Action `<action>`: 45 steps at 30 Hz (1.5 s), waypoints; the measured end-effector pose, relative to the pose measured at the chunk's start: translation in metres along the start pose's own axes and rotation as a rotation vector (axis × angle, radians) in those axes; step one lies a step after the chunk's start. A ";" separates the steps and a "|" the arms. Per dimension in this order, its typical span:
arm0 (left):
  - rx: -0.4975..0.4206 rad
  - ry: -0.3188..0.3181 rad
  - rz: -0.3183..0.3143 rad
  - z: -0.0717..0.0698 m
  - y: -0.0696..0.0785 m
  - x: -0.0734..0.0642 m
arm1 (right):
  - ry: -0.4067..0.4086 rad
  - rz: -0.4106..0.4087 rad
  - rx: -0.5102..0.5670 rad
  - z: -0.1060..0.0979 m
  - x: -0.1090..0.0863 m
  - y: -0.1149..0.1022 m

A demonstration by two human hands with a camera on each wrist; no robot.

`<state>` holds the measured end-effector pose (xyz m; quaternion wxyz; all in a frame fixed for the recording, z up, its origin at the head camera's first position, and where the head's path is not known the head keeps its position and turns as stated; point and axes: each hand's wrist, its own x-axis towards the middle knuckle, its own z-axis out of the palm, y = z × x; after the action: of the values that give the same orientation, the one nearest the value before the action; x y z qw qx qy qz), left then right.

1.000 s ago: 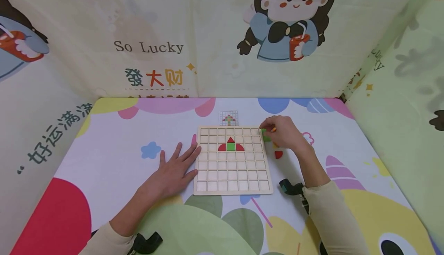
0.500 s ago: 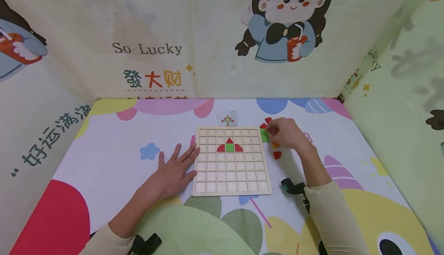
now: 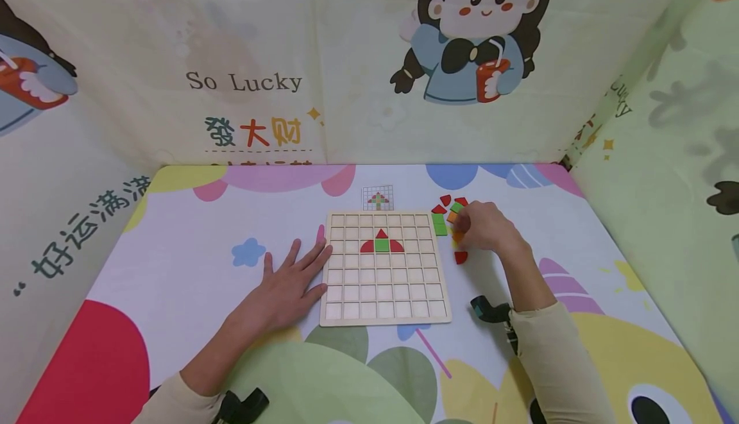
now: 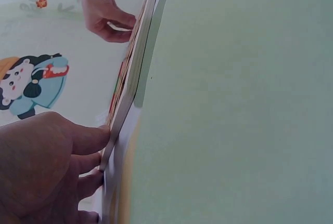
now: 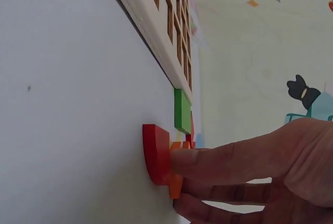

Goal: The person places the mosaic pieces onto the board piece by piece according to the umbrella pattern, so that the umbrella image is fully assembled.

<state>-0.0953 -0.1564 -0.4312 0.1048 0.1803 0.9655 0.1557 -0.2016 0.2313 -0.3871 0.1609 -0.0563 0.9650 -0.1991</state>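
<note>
On the white, colour-printed table [image 3: 196,231] lies a pale wooden board [image 3: 385,322] ruled into square compartments, and everything else is gathered around it. The person's left hand [image 3: 287,289] is spread at the board's left edge, thumb and fingertips touching the rim, most likely to keep it from sliding. Inside, in the upper middle, a red triangular tile [image 3: 382,234] sits above a green square tile [image 3: 382,245], flanked by two red curved-edge tiles [image 3: 396,246]. Just beyond the far edge is a small gridded card [image 3: 378,197] with a red-and-green figure, presumably set there to be easily seen. The loose pieces lie by the right edge, probably for the nearer hand's reach: green squares [image 3: 441,229] right beside the rim, red pieces [image 3: 445,200] further off. There the right hand [image 3: 491,228] bends its fingers around orange pieces [image 5: 176,187], thumb beside a thick red curved piece [image 5: 156,154]; I cannot tell whether it pinches one.
</note>
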 end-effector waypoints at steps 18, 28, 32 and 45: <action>-0.019 0.014 0.014 0.000 0.000 -0.001 | 0.004 0.002 0.028 -0.001 0.002 0.002; 0.003 0.004 0.007 0.001 0.000 0.001 | 0.054 -0.079 0.043 -0.002 0.003 0.000; 0.000 0.001 0.006 0.000 0.000 0.001 | 0.091 -0.153 0.062 -0.001 0.002 -0.003; 0.000 0.003 0.009 0.000 0.000 -0.001 | 0.083 -0.352 0.187 0.011 0.001 -0.029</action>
<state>-0.0945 -0.1567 -0.4309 0.1026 0.1845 0.9649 0.1563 -0.1973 0.2008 -0.3856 0.0880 -0.2008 0.9234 -0.3151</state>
